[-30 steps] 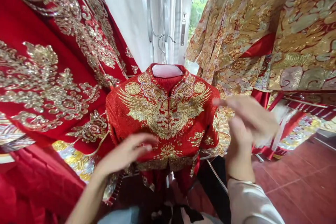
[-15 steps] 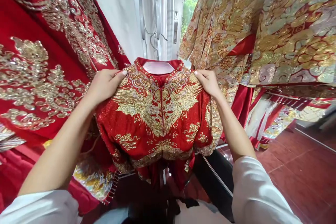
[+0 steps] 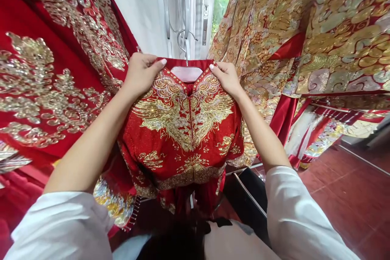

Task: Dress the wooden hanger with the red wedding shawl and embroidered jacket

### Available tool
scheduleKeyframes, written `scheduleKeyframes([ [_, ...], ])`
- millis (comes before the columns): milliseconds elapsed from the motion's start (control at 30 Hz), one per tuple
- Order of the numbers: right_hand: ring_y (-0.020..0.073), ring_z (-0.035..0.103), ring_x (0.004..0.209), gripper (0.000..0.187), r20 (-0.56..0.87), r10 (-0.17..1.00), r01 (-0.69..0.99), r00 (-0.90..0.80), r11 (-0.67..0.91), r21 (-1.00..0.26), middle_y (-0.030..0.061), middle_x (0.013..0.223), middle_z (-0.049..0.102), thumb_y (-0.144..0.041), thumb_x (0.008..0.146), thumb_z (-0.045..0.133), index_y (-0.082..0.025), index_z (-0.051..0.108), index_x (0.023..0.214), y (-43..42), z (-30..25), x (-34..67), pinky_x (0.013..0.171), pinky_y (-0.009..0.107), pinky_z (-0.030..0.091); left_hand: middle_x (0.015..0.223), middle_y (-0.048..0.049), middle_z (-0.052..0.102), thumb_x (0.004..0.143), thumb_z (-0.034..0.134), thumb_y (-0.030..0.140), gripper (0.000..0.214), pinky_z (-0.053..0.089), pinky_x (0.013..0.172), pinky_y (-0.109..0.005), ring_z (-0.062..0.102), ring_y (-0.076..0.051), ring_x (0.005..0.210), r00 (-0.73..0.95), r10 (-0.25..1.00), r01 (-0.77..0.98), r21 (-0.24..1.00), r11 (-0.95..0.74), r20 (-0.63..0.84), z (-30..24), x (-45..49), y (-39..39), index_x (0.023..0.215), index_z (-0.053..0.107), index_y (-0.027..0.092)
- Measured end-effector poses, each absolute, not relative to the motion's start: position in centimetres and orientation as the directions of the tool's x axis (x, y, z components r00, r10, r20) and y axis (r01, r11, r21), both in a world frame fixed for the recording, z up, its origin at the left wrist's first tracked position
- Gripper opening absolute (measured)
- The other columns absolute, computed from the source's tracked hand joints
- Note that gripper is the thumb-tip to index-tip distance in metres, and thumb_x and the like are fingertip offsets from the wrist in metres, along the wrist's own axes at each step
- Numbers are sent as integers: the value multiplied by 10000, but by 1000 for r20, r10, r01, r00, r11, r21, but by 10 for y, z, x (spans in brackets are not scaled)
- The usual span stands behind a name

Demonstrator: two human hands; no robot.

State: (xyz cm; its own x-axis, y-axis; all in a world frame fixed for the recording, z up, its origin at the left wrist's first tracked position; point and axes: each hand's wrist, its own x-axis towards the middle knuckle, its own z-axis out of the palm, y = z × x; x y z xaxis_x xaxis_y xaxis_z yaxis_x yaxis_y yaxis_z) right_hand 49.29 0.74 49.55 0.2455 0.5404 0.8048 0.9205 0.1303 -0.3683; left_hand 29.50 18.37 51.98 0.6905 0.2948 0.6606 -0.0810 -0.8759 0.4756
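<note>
A red jacket (image 3: 190, 130) with gold embroidery and short sleeves faces me, hung on a hanger (image 3: 186, 74) whose metal hook rises above its collar. My left hand (image 3: 145, 72) grips the jacket beside the left end of the collar, thumb on the front and fingers hidden behind. On the collar's other end, my right hand (image 3: 226, 76) pinches the cloth the same way. The pale hanger body shows inside the neck opening. Below the hem hangs darker red cloth, partly in shadow.
A red garment with gold sequins (image 3: 61, 93) hangs close on the left. Gold-patterned garments (image 3: 274, 20) hang on the right. Behind the hanger are white curtains (image 3: 134, 8) and a door frame with a lock (image 3: 205, 24). A black object (image 3: 246, 191) lies on the red tiled floor (image 3: 344, 199).
Both hands have slid inward from the shoulders to the collar ends and risen slightly. The collar now stands straighter between them, and the hanger hook sits a little higher.
</note>
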Motion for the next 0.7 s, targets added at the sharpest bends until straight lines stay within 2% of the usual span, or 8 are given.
scheduleKeyframes([
  [67, 105, 431, 608, 513, 837, 482, 935, 260, 90, -343, -21, 575, 393, -603, 872, 414, -176, 463, 593, 7, 491, 490, 621, 257, 393, 609, 36, 350, 869, 429, 411, 358, 253, 575, -224, 286, -83, 603, 685, 310, -102, 508, -855, 659, 518, 290, 187, 660, 521, 135],
  [133, 139, 510, 712, 417, 878, 376, 947, 298, 2, -322, 1, 653, 499, -558, 866, 473, -178, 553, 713, 3, 480, 478, 680, 292, 434, 595, 31, 362, 889, 383, 433, 407, 271, 585, -228, 289, -85, 586, 746, 285, -19, 447, -895, 602, 514, 279, 190, 650, 522, 136],
  [200, 169, 552, 812, 312, 909, 227, 937, 350, -90, -339, 26, 773, 577, -495, 874, 499, -196, 590, 880, -2, 460, 456, 725, 328, 452, 649, 1, 466, 889, 372, 489, 451, 314, 629, -244, 359, -102, 611, 801, 290, 135, 314, -940, 524, 506, 265, 193, 747, 586, 118],
  [267, 163, 563, 766, 244, 908, 119, 913, 402, -130, -387, 32, 794, 595, -426, 892, 485, -210, 577, 959, -1, 436, 430, 691, 325, 449, 818, -57, 591, 863, 407, 544, 482, 364, 697, -275, 477, -155, 710, 807, 330, 247, 227, -942, 489, 496, 251, 196, 941, 620, 118],
  [333, 129, 522, 609, 189, 877, 133, 887, 462, -83, -454, 4, 690, 567, -378, 886, 493, -214, 551, 961, 6, 413, 406, 591, 290, 415, 958, -93, 631, 836, 438, 573, 518, 399, 750, -304, 543, -210, 810, 786, 374, 299, 227, -927, 493, 484, 242, 200, 1060, 602, 135],
  [433, 93, 434, 471, 173, 786, 242, 797, 569, 74, -600, -54, 568, 494, -341, 843, 552, -217, 487, 945, 27, 393, 384, 482, 252, 336, 934, -87, 649, 816, 447, 578, 515, 414, 762, -295, 562, -208, 799, 780, 390, 302, 253, -919, 489, 475, 242, 212, 1009, 616, 131],
  [567, 77, 428, 492, 180, 728, 216, 711, 651, 162, -684, -75, 579, 474, -167, 798, 522, -221, 428, 942, 52, 392, 376, 527, 245, 346, 782, -33, 632, 789, 430, 585, 507, 387, 676, -225, 519, -145, 701, 844, 321, 195, 311, -930, 430, 472, 255, 229, 853, 616, 118],
  [700, 71, 402, 538, 185, 706, 166, 662, 689, 253, -706, -69, 631, 413, -114, 764, 479, -232, 359, 842, 54, 383, 366, 545, 234, 341, 795, -15, 632, 768, 441, 586, 520, 374, 665, -208, 505, -131, 680, 818, 320, 189, 302, -934, 478, 470, 260, 234, 877, 639, 117],
])
